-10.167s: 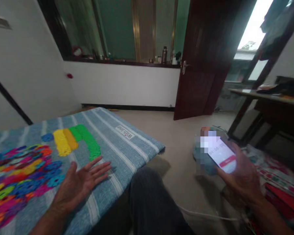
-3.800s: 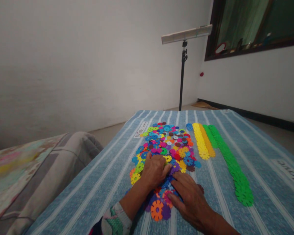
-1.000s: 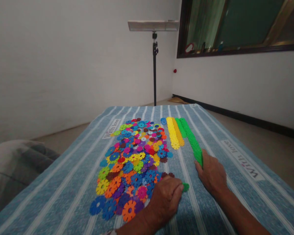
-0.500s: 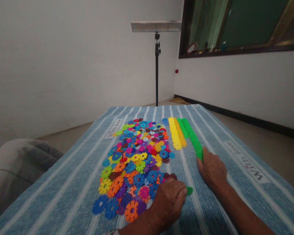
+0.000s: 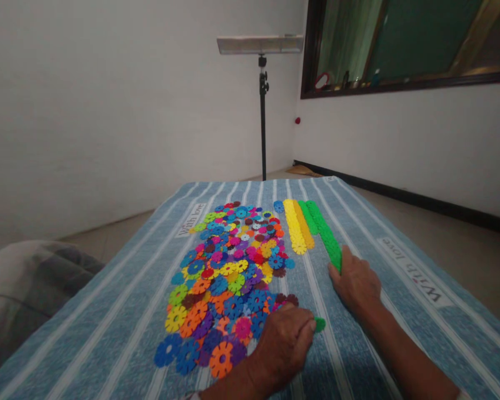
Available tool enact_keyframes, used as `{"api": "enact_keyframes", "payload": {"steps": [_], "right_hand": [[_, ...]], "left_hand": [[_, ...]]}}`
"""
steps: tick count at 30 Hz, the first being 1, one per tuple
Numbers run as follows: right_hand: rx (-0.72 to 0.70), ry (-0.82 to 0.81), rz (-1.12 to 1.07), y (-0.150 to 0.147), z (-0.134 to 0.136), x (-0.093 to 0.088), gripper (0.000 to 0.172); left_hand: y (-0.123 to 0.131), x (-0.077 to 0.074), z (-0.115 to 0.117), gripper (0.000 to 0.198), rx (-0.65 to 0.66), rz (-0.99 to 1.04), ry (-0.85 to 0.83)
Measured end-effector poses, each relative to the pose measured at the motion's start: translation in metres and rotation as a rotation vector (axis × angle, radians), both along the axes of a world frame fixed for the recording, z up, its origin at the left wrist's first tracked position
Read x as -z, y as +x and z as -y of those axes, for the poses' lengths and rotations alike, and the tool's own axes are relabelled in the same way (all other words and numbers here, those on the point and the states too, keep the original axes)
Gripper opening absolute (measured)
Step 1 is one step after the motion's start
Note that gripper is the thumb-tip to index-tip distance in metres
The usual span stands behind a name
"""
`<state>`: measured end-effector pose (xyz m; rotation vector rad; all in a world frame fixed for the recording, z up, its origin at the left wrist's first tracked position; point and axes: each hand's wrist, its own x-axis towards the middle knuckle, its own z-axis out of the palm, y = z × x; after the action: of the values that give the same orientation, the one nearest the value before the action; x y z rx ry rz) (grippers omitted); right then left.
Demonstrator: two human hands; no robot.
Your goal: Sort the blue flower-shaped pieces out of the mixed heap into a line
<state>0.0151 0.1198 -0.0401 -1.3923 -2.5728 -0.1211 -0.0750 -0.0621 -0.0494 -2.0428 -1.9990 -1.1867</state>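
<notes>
My left hand (image 5: 284, 340) is closed in a pinch around a green plastic snowflake disc (image 5: 320, 324); part of the disc shows past the thumb. It hovers by the near right edge of a loose pile of multicoloured snowflake discs (image 5: 220, 286). My right hand (image 5: 357, 280) is at the near end of a long row of overlapping green discs (image 5: 325, 233), its thumb and fingers closed on the last disc. To the left of that row lie a shorter green row (image 5: 309, 218), a dark yellow row (image 5: 304, 225), a bright yellow row (image 5: 295, 228) and a blue disc group (image 5: 279, 206).
A blue and white striped cloth (image 5: 125, 311) covers the table. Beyond its far edge stands a black stand with a flat panel light (image 5: 260, 45). Grey fabric (image 5: 33, 294) bulges at the left. A dark-framed window (image 5: 400, 44) is at the upper right.
The view has shifted slightly. My right hand has moved a little at the green row's near end, its thumb edging left. My left hand keeps the green disc in nearly the same place.
</notes>
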Motion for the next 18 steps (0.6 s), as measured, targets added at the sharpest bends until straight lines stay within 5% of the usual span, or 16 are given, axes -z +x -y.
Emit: {"api": "enact_keyframes", "payload": {"steps": [7, 18], "right_hand": [[-0.137, -0.021, -0.122, 0.046, 0.009, 0.019, 0.071], [-0.159, 0.019, -0.110, 0.052, 0.008, 0.025, 0.055]], "left_hand": [[0.000, -0.003, 0.001, 0.032, 0.003, 0.008, -0.028], [-0.001, -0.002, 0.000, 0.029, 0.014, -0.002, 0.014]]}}
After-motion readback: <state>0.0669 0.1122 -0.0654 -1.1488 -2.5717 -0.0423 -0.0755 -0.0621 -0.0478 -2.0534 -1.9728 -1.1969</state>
